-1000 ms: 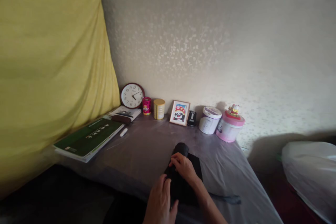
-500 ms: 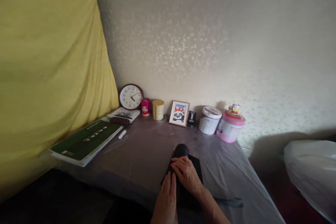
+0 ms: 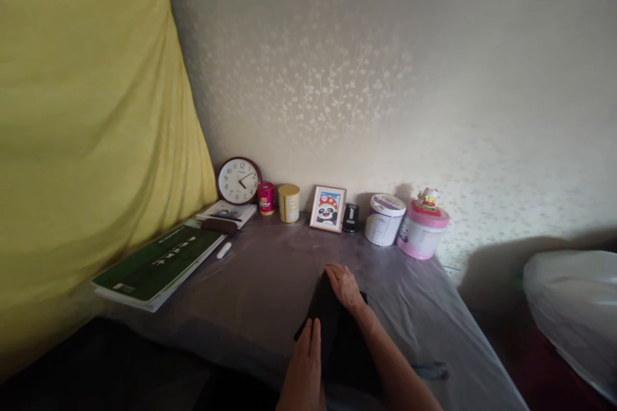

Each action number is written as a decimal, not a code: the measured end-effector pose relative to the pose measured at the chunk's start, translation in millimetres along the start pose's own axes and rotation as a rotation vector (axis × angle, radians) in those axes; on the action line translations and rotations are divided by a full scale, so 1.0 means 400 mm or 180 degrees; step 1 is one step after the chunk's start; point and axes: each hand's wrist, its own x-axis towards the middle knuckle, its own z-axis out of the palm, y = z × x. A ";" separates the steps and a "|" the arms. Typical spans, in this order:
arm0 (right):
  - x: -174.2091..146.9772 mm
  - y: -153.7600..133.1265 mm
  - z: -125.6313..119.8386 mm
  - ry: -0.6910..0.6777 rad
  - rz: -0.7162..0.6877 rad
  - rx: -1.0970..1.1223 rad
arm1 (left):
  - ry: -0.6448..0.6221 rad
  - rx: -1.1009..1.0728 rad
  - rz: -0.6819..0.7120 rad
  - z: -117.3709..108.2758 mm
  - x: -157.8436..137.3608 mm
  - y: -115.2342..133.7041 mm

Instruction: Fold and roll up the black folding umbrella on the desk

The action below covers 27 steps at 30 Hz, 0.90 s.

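Observation:
A black, cloth-like piece (image 3: pixel 332 321) lies on the table in front of me, its near part running out of sight under my arms. My left hand (image 3: pixel 306 350) rests along its left side, open, with the fingers straight and together. My right hand (image 3: pixel 344 286) lies over its far end, open, fingers flat and pointing left. Whether any edge is pinched under the right hand's fingertips is hidden. A dark grey-green strip (image 3: pixel 434 370) lies to the right of my right forearm.
Along the wall stand a clock (image 3: pixel 240 180), a pink can (image 3: pixel 266 199), a yellow tin (image 3: pixel 289 203), a panda picture frame (image 3: pixel 328 209) and two tubs (image 3: pixel 384 221). A green book (image 3: pixel 164 263) and a brown case (image 3: pixel 219 225) lie left. A plastic bag (image 3: pixel 573 308) is at right.
My right hand has moved away from me to the far end of the black piece. The raised, rounded fold there now looks flattened. My left hand has stayed nearly in place.

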 end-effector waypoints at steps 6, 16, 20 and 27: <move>-0.049 0.061 -0.039 0.0446 0.0775 -0.0179 | 0.0218 0.0008 -0.0046 0.038 0.016 -0.023; -0.239 0.102 -0.115 0.0374 0.1819 0.0171 | 0.0432 -0.0416 0.0218 0.044 0.002 -0.034; -0.250 0.055 -0.116 0.0153 0.2023 0.0550 | 0.0408 -0.0441 0.0100 0.042 0.005 -0.030; -0.230 0.003 -0.124 0.0373 0.1851 0.0792 | 0.0324 -0.0603 0.0173 0.037 0.008 -0.038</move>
